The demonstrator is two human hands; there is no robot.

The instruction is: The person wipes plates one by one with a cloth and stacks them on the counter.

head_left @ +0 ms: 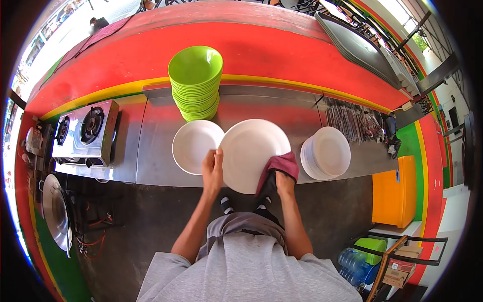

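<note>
A large white plate [251, 151] is held up in front of me, over the front edge of the steel counter. My left hand [213, 168] grips its left rim, fingers closed. At the plate's lower right, my right hand [285, 182] is closed on a dark red cloth [283, 166] that touches the rim; the cloth covers part of the fingers. Just left of the held plate sits a white plate [196, 146] on the counter. A stack of white plates [329, 152] stands to the right.
Behind the plates rises a tall stack of green bowls [196, 70]. A two-burner stove [88, 131] is at the left of the steel counter [297, 108]. Cutlery [352, 121] lies at the right. An orange container [395, 196] and a blue water bottle [354, 264] are at the lower right.
</note>
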